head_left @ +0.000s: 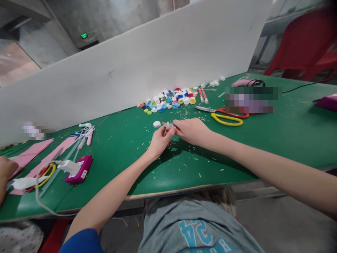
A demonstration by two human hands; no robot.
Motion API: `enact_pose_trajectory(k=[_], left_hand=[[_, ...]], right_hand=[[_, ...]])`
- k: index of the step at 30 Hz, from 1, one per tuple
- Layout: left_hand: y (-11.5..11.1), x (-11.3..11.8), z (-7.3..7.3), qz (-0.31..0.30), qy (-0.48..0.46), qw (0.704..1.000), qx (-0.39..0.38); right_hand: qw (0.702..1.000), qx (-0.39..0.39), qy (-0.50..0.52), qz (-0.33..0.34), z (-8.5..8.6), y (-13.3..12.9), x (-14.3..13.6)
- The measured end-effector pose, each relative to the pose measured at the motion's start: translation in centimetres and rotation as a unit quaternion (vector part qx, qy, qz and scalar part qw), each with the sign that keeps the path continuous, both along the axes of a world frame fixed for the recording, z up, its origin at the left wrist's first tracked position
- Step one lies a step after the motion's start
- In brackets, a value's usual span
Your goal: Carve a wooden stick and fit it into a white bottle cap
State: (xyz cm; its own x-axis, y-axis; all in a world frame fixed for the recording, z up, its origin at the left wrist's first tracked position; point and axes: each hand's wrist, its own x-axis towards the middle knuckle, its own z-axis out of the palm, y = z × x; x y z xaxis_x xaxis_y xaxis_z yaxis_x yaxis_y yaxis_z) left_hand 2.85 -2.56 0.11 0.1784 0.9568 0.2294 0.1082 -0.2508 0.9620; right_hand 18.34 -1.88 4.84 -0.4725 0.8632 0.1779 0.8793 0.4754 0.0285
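Green covers the counter (113, 147) that this person leans over, both bare forearms stretched forward, elbows wide, until the hands nearly meet. Below them, grey cloth (163, 228) on the person's lap carries a light-blue "24"; the lettering beneath is too folded and cut off for me to read.

Just in front, the right grip (193, 130) lies palm down, fingers curled tightly round the red handle of a knife (178, 128). Beside and touching it, the left grip (158, 142) is angled inward, thumb and fingers closed on a small pale piece (168, 123). That piece sits right at the blade, between the two grips, mostly hidden by fingers.

Beyond the right grip rest large scissors (228, 121) with one red and one yellow handle. Farther ahead of both lies a heap of coloured caps (168, 100). One white cap (157, 124) sits near the left fingertips. Pale shavings (185, 165) are scattered around and below the grips.
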Motion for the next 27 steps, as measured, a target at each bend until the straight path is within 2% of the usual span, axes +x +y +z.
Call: enact_pose_trajectory(k=[10, 14, 21, 27], left_hand=[[0.02, 0.03, -0.09, 0.008, 0.01, 1.0, -0.001], [0.01, 0.08, 0.04, 0.019, 0.024, 1.0, 0.005], [-0.18, 0.0, 0.42, 0.068, 0.104, 0.991, 0.044], [0.05, -0.08, 0.56, 0.081, 0.167, 0.98, 0.065]], right_hand=[[0.999, -0.021, -0.016, 0.022, -0.23, 0.57, 0.23], [0.999, -0.028, -0.017, 0.012, -0.19, 0.54, 0.12], [1.0, -0.023, -0.012, -0.015, -0.55, 0.35, -0.15], [0.999, -0.016, -0.015, -0.032, -0.68, 0.03, -0.28]])
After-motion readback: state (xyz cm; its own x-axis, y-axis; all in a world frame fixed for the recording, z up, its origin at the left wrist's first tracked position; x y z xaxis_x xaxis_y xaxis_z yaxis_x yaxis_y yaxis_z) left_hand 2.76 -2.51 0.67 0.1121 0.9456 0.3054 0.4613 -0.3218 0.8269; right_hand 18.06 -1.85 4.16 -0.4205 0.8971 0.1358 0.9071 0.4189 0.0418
